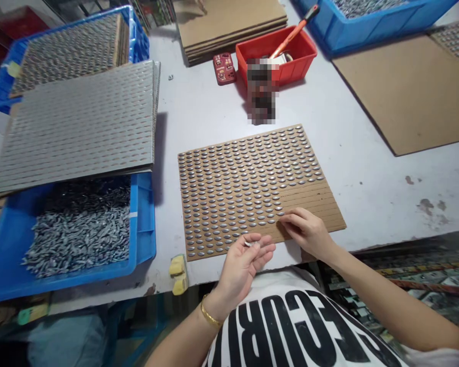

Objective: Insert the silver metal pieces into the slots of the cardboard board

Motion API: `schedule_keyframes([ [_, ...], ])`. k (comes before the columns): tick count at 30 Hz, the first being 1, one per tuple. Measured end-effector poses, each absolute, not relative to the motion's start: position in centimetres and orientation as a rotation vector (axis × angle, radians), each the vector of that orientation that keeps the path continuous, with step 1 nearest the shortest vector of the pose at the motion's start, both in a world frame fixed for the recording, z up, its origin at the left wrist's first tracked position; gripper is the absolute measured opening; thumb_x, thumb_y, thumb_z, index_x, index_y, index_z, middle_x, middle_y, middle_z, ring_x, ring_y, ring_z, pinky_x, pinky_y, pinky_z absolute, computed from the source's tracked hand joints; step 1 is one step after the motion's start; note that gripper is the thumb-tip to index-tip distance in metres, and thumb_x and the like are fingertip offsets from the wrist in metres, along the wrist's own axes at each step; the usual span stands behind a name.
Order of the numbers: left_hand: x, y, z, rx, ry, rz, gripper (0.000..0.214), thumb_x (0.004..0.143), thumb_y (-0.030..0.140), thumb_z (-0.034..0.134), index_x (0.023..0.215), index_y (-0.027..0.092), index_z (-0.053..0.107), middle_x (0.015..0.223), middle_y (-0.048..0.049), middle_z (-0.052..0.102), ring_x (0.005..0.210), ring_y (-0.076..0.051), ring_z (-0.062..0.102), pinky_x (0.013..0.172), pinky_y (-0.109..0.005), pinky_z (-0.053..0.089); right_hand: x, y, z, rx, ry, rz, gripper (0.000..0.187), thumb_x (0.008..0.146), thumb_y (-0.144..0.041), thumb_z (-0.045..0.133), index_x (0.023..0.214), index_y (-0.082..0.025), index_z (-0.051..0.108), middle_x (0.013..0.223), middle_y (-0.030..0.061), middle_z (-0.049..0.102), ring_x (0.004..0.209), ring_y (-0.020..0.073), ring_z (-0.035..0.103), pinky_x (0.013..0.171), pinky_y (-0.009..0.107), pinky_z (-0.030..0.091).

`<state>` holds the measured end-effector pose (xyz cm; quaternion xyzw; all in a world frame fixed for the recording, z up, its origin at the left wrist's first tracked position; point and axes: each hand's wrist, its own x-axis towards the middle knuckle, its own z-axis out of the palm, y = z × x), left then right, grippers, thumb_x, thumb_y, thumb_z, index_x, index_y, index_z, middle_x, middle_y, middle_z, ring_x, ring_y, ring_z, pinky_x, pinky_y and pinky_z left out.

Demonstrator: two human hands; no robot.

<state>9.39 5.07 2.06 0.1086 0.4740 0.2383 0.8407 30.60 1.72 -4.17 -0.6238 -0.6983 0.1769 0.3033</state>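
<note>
A cardboard sheet (306,204) lies on the white table in front of me, with rows of small silver spindle-shaped metal pieces (229,186) on it. Bare lined cardboard shows toward its right front corner. My left hand (248,257) is palm up over the front edge, thumb and fingers closed loosely around a small silver metal piece (249,243). To the right, my right hand (304,229) pinches down at the sheet by the end of a row. Whatever its fingertips hold is hidden.
At left, a blue bin (143,224) holds loose metal pieces, partly covered by a filled board (80,122). Behind stand a red tray (298,66), stacked cardboard (229,20) and another blue bin (352,30). A brown board (409,92) lies right; yellow blocks (178,270) sit at the front edge.
</note>
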Motion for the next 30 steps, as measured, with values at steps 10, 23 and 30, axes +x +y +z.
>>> schedule_keyframes([
  [10, 9.3, 5.0, 1.8, 0.256, 1.002, 0.525, 0.026, 0.076, 0.022, 0.072, 0.093, 0.016, 0.054, 0.113, -0.0145, 0.067, 0.092, -0.021, 0.069, 0.085, -0.032, 0.052, 30.1, 1.3, -4.7, -1.692, -1.882, 0.299, 0.019, 0.09, -0.015, 0.051, 0.097, -0.022, 0.066, 0.095, 0.0059, 0.066, 0.089, 0.0181, 0.061, 0.073, 0.029, 0.051],
  [23, 9.4, 5.3, 1.5, 0.073, 0.908, 0.604, 0.033, 0.09, 0.037, 0.052, 0.108, 0.011, 0.058, 0.119, -0.0189, 0.062, 0.109, -0.026, 0.062, 0.095, -0.038, 0.048, 29.3, 1.1, -2.6, -1.6, -1.858, 0.389, 0.029, 0.089, -0.015, 0.052, 0.114, -0.024, 0.061, 0.1, 0.0076, 0.064, 0.091, 0.0203, 0.06, 0.077, 0.033, 0.052],
  [30, 9.8, 5.2, 1.3, 0.029, 0.796, 0.671, 0.035, 0.092, 0.036, 0.048, 0.114, 0.011, 0.058, 0.113, -0.0151, 0.064, 0.102, -0.02, 0.063, 0.095, -0.034, 0.047, 24.4, 1.9, -0.1, -1.517, -1.852, 0.597, 0.021, 0.088, -0.023, 0.055, 0.107, -0.023, 0.065, 0.093, 0.0075, 0.061, 0.086, 0.02, 0.057, 0.073, 0.034, 0.051],
])
